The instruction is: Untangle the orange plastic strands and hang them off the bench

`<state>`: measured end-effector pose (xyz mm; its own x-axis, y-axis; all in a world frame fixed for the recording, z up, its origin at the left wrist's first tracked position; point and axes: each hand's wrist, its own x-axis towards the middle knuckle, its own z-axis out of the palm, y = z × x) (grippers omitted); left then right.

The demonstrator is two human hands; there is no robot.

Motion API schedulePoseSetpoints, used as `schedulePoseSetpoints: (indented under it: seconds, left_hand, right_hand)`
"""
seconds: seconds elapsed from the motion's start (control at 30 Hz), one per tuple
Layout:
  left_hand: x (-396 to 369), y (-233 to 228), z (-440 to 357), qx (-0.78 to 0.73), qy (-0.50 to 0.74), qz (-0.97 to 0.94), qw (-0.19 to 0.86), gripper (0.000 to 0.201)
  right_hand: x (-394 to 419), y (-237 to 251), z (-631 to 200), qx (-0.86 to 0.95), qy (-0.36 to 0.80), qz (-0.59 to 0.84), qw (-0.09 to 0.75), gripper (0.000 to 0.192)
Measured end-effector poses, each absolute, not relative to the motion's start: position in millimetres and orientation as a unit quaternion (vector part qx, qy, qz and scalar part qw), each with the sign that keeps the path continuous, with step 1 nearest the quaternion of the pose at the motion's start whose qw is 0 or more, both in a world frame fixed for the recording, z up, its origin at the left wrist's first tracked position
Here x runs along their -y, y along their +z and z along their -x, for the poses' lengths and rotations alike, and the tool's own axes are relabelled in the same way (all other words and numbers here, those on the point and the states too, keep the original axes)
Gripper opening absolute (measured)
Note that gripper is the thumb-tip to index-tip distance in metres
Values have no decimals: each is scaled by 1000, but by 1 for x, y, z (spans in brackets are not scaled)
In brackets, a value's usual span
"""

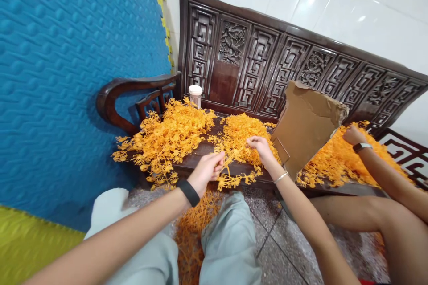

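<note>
A long dark carved wooden bench (234, 173) carries nearly everything here: a loose heap of orange plastic branch sprigs (167, 136) spreads over its left end and spills past the front edge, a second orange heap (337, 160) covers the right end, and a torn brown cardboard sheet (306, 124) leans tilted between them. More fallen orange sprigs (192, 227) lie on the speckled floor below the front edge. A co-worker's hand (353, 135), closed as a fist, rests on the right heap. The person's left hand (207, 170) pinches a thin orange sprig (230, 160) at the front edge, while the right hand (262, 147) has its fingers curled into the middle clump. The branches look interlocked, so a sharp tug could snap a stem or drag more over the edge. A small white-lidded cup (195, 95) by the backrest could tip.
</note>
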<state>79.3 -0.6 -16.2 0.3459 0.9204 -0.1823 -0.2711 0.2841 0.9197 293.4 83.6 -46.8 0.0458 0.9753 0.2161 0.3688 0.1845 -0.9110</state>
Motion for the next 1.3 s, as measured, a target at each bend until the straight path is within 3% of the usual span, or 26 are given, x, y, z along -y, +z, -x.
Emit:
schedulePoseSetpoints:
  seconds: [0.1,0.27,0.47,0.57,0.73,0.83,1.13,1.3]
  left_hand:
    - [-2,-11,-93,-374,468,-412,686,31]
    - [-5,-2,-105,-367,511,-357,690,30]
    - [45,-5,-96,-371,368,-396,755,36]
    - [55,-7,-84,-363,324,-435,758,38]
    - [40,-15,-68,-415,319,-417,743,38]
    - [38,-17,-65,-420,326,-422,734,37]
    - [40,-14,-77,-394,324,-439,739,35]
    - [33,-14,-86,-394,330,-438,738,35]
  right_hand:
    - [-98,-40,-287,543,317,562,537,25]
    - [-128,-21,-293,499,206,596,595,20]
    - [-150,7,-375,424,36,596,681,18]
    - [-154,7,-401,493,17,581,647,22]
    - [-175,-5,-391,541,137,593,580,24]
    - [-190,-11,-378,559,153,603,549,27]
    - [-195,-15,-365,669,-23,659,343,26]
    - [-184,-17,-370,670,-62,668,319,28]
